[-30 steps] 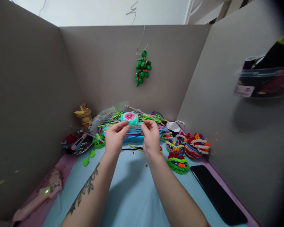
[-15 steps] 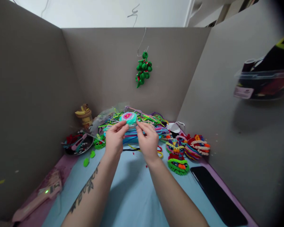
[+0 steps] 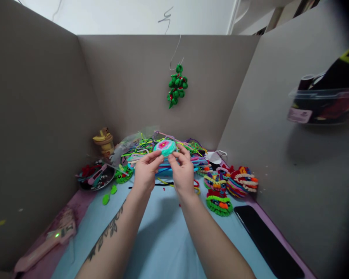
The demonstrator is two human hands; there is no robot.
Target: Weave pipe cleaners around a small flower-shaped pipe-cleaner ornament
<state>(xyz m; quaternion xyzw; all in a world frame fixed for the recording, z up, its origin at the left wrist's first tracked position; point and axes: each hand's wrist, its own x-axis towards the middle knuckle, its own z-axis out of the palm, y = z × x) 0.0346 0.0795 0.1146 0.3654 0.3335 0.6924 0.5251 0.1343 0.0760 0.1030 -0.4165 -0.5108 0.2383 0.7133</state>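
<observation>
Both hands are raised over the light blue mat (image 3: 163, 232), close together. My left hand (image 3: 145, 174) and my right hand (image 3: 182, 172) pinch the lower edge of a small round coil of pipe cleaners (image 3: 164, 147), teal on the outside with a pink and yellow centre. Fingertips of both hands are closed on it. Behind the coil lies a heap of loose coloured pipe cleaners (image 3: 165, 155).
Finished fuzzy coil figures (image 3: 229, 184) lie to the right, next to a black phone (image 3: 267, 242). A dish of bits (image 3: 94, 178) and a yellow figurine (image 3: 103, 141) stand at left, a pink tool (image 3: 46, 242) near the left front. A green ornament (image 3: 177, 85) hangs on the grey back wall.
My hands have drawn closer together and shifted slightly right, and the coil has moved right with them.
</observation>
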